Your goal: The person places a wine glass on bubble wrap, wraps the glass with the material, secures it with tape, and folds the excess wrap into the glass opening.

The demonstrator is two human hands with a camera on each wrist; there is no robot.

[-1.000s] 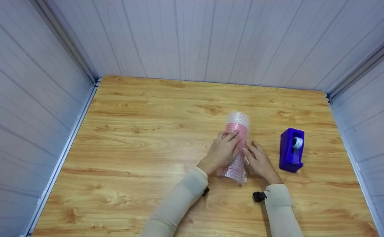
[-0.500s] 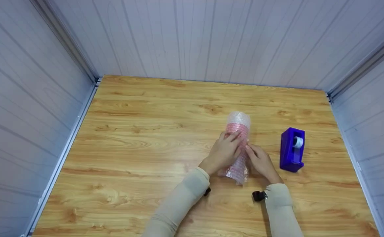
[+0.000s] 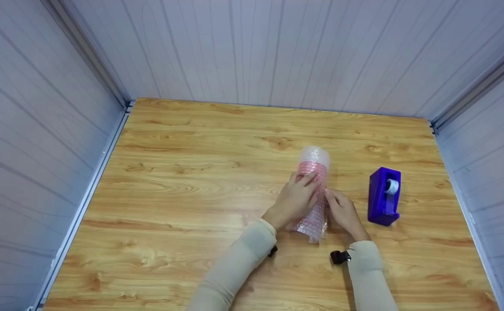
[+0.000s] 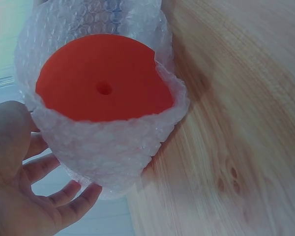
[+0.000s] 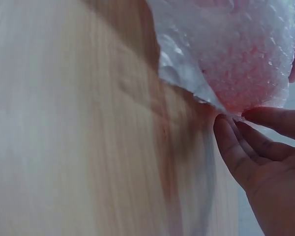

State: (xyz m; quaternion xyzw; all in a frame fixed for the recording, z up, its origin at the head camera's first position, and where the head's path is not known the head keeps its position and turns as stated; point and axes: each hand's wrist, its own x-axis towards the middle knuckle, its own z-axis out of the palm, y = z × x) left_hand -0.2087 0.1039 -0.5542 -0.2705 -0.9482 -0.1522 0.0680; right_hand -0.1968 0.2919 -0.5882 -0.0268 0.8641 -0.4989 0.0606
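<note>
A roll of bubble wrap [image 3: 314,154] lies on the table, wound around a red cylindrical thing that shows pink through it. In the left wrist view the red round end [image 4: 123,64], with a small hole in its middle, shows inside the open end of the wrap. My left hand [image 3: 293,199] rests across the top of the roll, fingers spread on the wrap. On the right side, my right hand [image 3: 345,214] pinches the loose edge of the wrap [image 5: 201,91] between thumb and fingertips.
A blue tape dispenser [image 3: 378,201] with a white tape roll [image 3: 392,186] stands to the right of my right hand. Pale panel walls [image 3: 252,52] border the wooden table [image 3: 182,172] at the back and both sides.
My right hand's fingers have come together at the wrap's edge, where they were spread before. The roll has shifted very slightly to the right. My left hand has stayed on the roll.
</note>
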